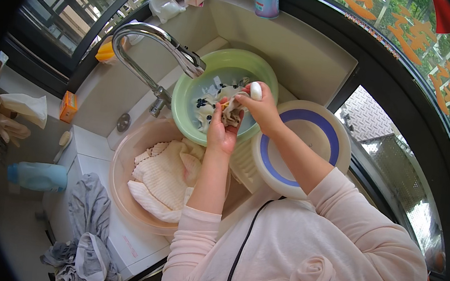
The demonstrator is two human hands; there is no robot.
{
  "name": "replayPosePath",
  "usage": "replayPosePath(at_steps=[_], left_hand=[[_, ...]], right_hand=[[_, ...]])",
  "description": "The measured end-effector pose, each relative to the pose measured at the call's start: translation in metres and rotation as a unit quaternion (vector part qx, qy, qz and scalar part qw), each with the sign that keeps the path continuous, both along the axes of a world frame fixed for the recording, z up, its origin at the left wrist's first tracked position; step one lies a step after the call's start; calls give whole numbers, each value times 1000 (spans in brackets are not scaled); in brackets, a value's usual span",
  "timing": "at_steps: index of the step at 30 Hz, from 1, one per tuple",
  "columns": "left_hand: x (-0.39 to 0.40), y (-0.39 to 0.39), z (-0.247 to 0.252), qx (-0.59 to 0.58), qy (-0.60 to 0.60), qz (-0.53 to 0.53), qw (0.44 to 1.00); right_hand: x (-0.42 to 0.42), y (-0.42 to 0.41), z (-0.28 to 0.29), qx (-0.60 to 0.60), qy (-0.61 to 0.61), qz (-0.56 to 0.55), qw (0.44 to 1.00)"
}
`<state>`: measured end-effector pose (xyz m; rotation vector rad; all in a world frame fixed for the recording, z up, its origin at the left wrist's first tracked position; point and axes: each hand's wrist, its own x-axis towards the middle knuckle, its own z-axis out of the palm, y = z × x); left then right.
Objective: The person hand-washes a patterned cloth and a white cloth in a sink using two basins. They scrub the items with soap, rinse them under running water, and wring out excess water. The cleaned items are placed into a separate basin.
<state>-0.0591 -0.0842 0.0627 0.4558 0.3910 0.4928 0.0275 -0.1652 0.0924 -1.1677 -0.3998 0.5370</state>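
Note:
Over a light green plastic basin [272, 73] of water, both hands are on one wet, cream-coloured cloth [232, 114]. My left hand [222, 134] is palm up beneath it, with the cloth lying across the palm and fingers. My right hand [259, 103] pinches the cloth's upper part and also holds a white, rounded object [256, 90], likely a bar of soap. More of a pale fabric with dark spots [204, 115] lies in the water and appears to run up to the hands; whether it is one piece I cannot tell.
A chrome faucet [154, 30] arches toward the green basin. Below left, a pinkish basin [119, 195] holds a cream ribbed cloth [162, 175]. A white basin with a blue ring [342, 154] sits under my right forearm. Grey clothes [90, 208], a blue bottle [37, 176] and a brush [64, 141] are left.

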Motion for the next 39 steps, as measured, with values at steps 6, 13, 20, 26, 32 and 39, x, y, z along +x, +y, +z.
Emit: replayPosePath(at_steps=[6,13,20,26,32,39], left_hand=[[8,0,-16,41,-35,48,997],[1,-21,1,108,25,31,993],[10,-7,-18,-23,0,123,992],[4,0,-7,-39,-22,143,989],[9,-13,-3,150,-10,60,987],[7,-15,3,114,54,129,984]], right_hand=[[-36,4,-10,-140,-435,-122,881],[-31,29,-6,-167,-224,-145,949],[-10,42,-23,-47,114,-83,989],[10,27,-21,46,319,-44,946],[-26,44,-20,9,-33,-191,981],[-17,53,-34,-31,205,-116,971]])
